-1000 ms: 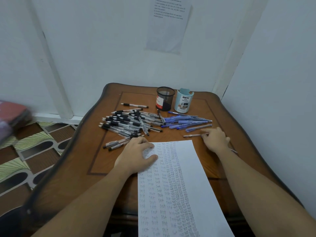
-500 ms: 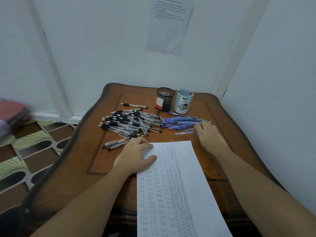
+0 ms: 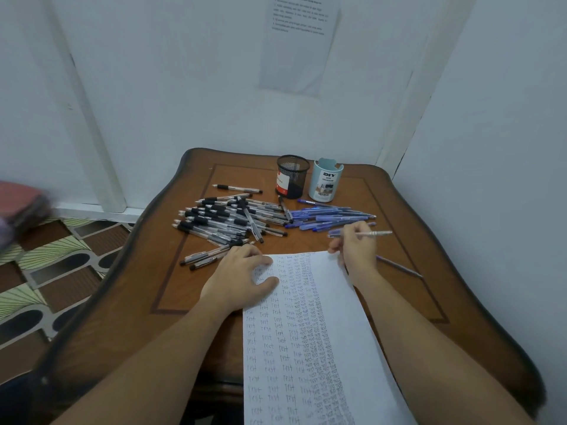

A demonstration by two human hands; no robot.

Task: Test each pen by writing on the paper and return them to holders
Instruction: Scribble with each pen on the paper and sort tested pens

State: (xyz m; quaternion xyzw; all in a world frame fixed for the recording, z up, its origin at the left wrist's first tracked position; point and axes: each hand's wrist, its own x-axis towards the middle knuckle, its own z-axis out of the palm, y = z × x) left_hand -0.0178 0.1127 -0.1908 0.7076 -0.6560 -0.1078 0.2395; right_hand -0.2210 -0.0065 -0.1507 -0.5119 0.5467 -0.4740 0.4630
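Note:
A white paper [image 3: 334, 348] covered in rows of handwritten "test" lies on the wooden table [image 3: 171, 283]. My left hand [image 3: 242, 274] presses flat on the sheet's top left corner. My right hand [image 3: 356, 250] hovers at the top right corner and grips a clear pen [image 3: 374, 233] whose end points right. A pile of black pens [image 3: 227, 219] lies left of a pile of blue pens [image 3: 328, 216]. Behind them stand a black mesh holder [image 3: 291, 176] and a light blue holder [image 3: 326, 179].
One loose pen [image 3: 399, 266] lies on the table right of my right wrist. A lone black pen [image 3: 237, 188] lies behind the black pile. White walls close in at the back and right. A patterned floor [image 3: 55, 271] shows past the table's left edge.
My right hand reached into the blue pile, closed on a pen and drew back to the paper's top right corner. My left hand stayed on the paper.

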